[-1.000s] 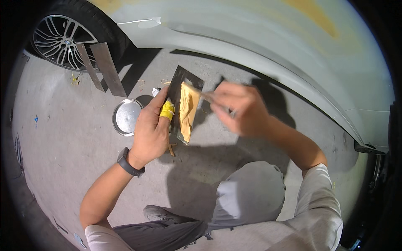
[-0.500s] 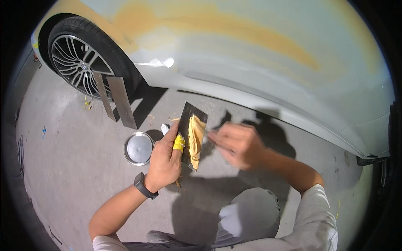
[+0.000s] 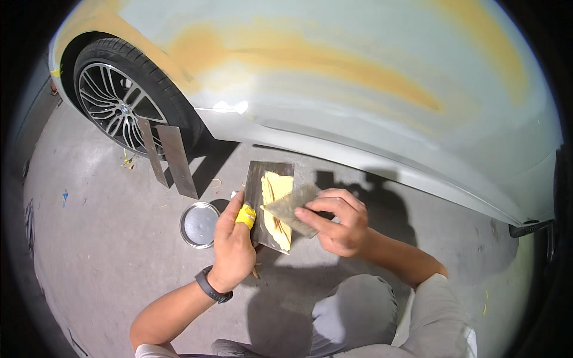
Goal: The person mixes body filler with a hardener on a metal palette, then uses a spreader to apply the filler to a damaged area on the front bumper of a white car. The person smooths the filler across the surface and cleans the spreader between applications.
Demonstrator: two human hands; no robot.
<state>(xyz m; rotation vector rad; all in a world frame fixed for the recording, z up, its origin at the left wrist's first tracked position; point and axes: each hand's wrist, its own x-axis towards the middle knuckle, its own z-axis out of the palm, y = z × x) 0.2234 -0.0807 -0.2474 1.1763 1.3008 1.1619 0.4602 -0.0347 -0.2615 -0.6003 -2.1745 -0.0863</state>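
My left hand point(image 3: 233, 247), with yellow wrapping around a digit, grips a dark rectangular metal plate point(image 3: 258, 179) bearing a thick mound of pale yellow paste point(image 3: 276, 182). My right hand point(image 3: 341, 221) pinches a thin metal spreader blade point(image 3: 298, 209), angled over the right side of the plate with its edge at the paste. A round metal lid or dish point(image 3: 200, 225) lies on the floor just left of my left hand, with a small white object point(image 3: 233, 195) behind that hand, mostly hidden.
A pale car body point(image 3: 334, 134) with orange-yellow patches spans the top. Two metal plates point(image 3: 176, 161) lean against its wheel point(image 3: 104, 104) at upper left. The grey concrete floor point(image 3: 119, 232) has small scraps. My bent knee point(image 3: 355, 310) is below my hands.
The view has shifted to show more of the car. My right hand's blade has turned flatter over the paste, its face now visible. The plate in my left hand sits lower in the picture.
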